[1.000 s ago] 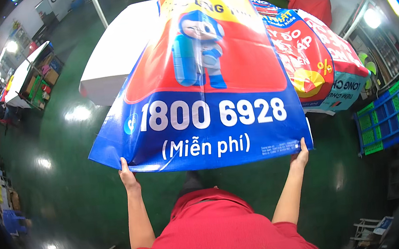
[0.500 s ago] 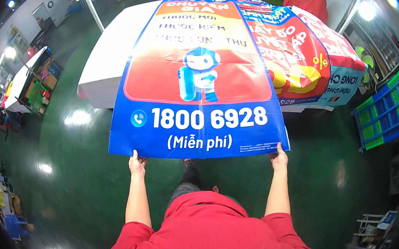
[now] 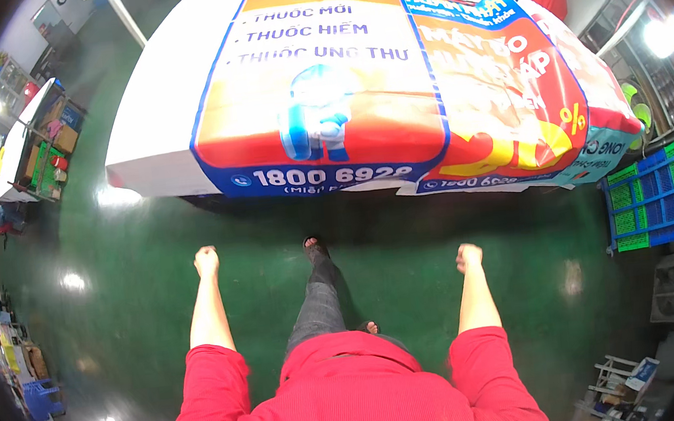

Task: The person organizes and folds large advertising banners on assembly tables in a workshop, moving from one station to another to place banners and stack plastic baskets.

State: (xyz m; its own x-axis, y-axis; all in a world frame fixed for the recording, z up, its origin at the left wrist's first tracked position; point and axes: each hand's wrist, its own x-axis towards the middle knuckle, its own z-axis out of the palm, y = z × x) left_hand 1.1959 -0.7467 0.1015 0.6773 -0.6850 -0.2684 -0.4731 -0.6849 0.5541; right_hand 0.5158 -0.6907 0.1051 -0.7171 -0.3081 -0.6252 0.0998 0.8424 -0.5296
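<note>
A large printed banner (image 3: 391, 100), blue-edged with orange and pale panels and a blue cartoon figure, lies over the big table ahead of me, its lower blue edge hanging down the front. My left hand (image 3: 206, 260) hangs over the green floor in front of the table, curled closed with nothing in it. Level with it to the right, my right hand (image 3: 468, 257) is also closed and holds nothing. Both are apart from the banner.
White covering (image 3: 152, 106) shows at the table's left. A red and yellow banner (image 3: 494, 73) and a teal-edged one lie on its right side. A green and blue slatted rack (image 3: 656, 192) stands at right, above a square fan (image 3: 673, 288). A loaded side table (image 3: 26, 143) is at left.
Both my hands have let go of the banner's near edge. The banner has dropped onto the table, and its front edge now hangs down. The person at the far end is out of view.
</note>
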